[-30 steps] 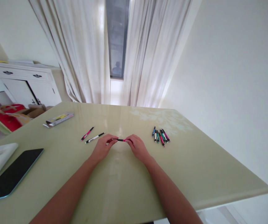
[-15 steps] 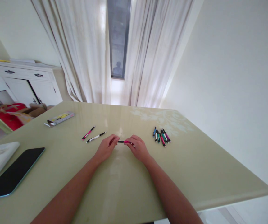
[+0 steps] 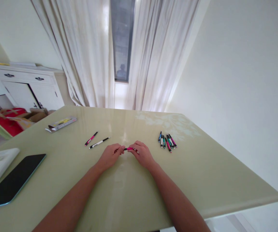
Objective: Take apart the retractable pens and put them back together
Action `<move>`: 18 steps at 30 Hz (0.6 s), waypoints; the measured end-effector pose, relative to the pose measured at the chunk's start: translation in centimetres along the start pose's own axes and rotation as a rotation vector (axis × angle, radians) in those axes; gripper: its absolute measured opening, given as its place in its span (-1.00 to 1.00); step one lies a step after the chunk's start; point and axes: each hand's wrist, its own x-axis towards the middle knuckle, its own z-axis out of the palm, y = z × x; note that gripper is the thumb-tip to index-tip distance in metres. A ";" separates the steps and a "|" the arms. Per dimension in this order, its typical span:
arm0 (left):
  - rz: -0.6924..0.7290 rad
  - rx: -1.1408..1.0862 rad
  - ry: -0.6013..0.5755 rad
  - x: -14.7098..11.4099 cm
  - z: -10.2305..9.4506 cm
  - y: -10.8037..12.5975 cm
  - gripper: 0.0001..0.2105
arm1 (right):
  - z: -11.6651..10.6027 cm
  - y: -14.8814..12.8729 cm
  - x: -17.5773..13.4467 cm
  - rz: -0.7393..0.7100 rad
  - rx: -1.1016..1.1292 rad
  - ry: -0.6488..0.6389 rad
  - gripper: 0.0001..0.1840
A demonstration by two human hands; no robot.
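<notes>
Between my two hands lies a pink and black pen (image 3: 129, 149), held level just above or on the table (image 3: 119, 193). My left hand (image 3: 111, 155) pinches its black end. My right hand (image 3: 141, 153) is closed around its pink end, and the fingers hide part of the barrel. To the left of my left hand rest a white and black pen (image 3: 99, 142) and another pink and black pen (image 3: 91, 138). Right of my right hand, several pens (image 3: 167, 141) in blue, white, green, pink and purple lie side by side in a group.
An opened pen box (image 3: 61, 124) lies at the table's back left. A dark tablet (image 3: 14, 180) and a white device (image 3: 0, 166) are at the left edge. Beyond stand a white cabinet (image 3: 27, 85) and red bags (image 3: 8, 122). A wall (image 3: 245, 96) borders the right side.
My left hand has moved slightly down and toward the right along the pen, covering more of its black end. The loose pens have not moved.
</notes>
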 end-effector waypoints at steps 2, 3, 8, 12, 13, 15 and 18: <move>-0.027 0.001 -0.014 0.0 0.1 0.0 -0.50 | 0.0 0.0 0.0 -0.011 -0.009 -0.006 -0.79; -0.029 -0.021 -0.008 0.0 0.1 0.0 -0.56 | 0.1 0.0 0.0 -0.014 -0.017 -0.009 -0.80; 0.020 -0.032 0.017 0.0 0.2 0.1 -0.70 | 0.1 0.1 -0.1 -0.003 -0.026 -0.017 -0.79; -0.012 0.010 -0.030 0.0 0.2 0.0 -0.57 | 0.1 0.1 -0.1 -0.014 -0.038 -0.038 -0.80; -0.012 -0.021 -0.022 0.0 0.2 0.0 -0.64 | 0.1 0.1 -0.1 -0.010 -0.044 -0.035 -0.81; 0.012 -0.072 -0.002 0.0 0.2 0.1 -0.73 | 0.2 0.1 -0.1 0.002 -0.046 -0.021 -0.82; 0.050 -0.018 -0.016 0.0 0.3 0.2 -0.71 | 0.2 0.2 -0.1 0.000 -0.035 -0.017 -0.83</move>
